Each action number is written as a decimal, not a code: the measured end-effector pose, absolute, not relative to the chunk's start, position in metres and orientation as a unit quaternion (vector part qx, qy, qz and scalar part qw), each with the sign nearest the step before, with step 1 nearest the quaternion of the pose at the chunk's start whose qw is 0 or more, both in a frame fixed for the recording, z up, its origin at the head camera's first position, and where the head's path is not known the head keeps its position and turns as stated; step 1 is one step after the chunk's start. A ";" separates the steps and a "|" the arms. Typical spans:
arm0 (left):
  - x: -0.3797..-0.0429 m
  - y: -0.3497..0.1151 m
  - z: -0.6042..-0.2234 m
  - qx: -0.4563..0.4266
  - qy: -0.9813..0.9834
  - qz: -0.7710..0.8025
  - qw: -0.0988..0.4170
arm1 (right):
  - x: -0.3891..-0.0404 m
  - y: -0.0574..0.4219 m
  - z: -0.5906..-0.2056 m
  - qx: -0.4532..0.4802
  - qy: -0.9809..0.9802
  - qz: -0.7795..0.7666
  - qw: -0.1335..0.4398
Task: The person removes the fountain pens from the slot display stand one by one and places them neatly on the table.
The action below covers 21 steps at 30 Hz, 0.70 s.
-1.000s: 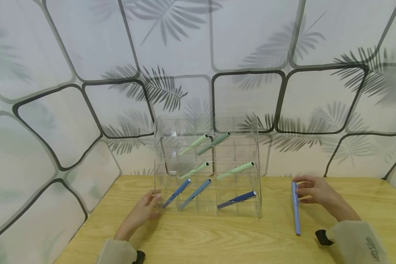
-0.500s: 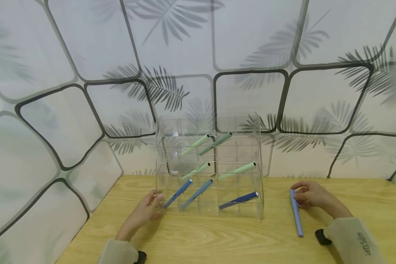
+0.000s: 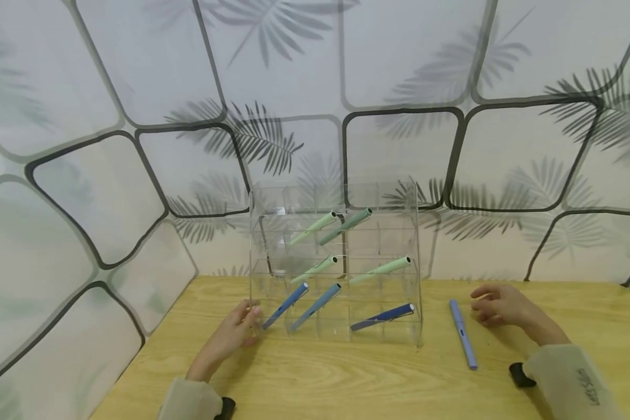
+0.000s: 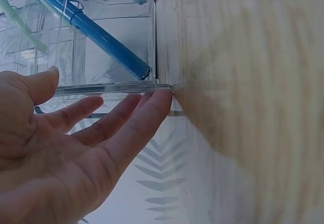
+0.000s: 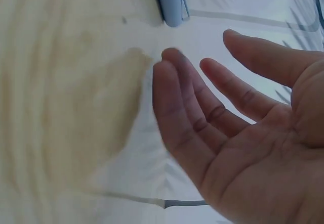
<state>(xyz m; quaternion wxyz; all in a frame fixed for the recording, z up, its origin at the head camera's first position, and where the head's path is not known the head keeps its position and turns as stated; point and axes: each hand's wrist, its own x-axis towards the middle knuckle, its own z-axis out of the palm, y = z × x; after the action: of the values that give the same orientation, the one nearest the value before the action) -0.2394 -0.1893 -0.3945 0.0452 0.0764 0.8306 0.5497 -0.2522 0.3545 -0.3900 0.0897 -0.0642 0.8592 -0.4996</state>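
Across the tiers of a clear rack (image 3: 332, 328) lean seven pens: a pale green pen (image 3: 313, 228) beside a dark green pen (image 3: 345, 226), two mint pens (image 3: 380, 270) below them, then a mid-blue pen (image 3: 286, 306), a steel-blue pen (image 3: 316, 307) and a navy pen (image 3: 383, 317) along the bottom. Right of the rack, the lavender-blue pen (image 3: 463, 335) lies on the bench (image 3: 304, 379), just beside the right hand (image 3: 506, 306), whose bent fingers stand apart from the thumb. At the rack's left end, the left hand (image 3: 231, 332) pinches the side panel between thumb and fingers. Pale wood grain covers the bench; behind it rises a leaf-printed wall (image 3: 399, 58). Both sleeves (image 3: 189, 399) are cut off below. The right wrist view shows only one end of the lavender-blue pen. Transparent dividers are hard to make out.
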 end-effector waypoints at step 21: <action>-0.240 -0.188 -0.394 0.079 0.828 0.553 0.049 | -0.251 0.329 -0.307 -0.057 0.856 -0.514 -0.020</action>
<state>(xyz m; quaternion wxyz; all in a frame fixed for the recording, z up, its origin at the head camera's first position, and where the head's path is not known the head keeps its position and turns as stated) -0.2397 -0.1880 -0.3939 0.0485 0.0786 0.8278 0.5533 -0.2506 0.3286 -0.3072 -0.0199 -0.0567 0.8556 -0.5142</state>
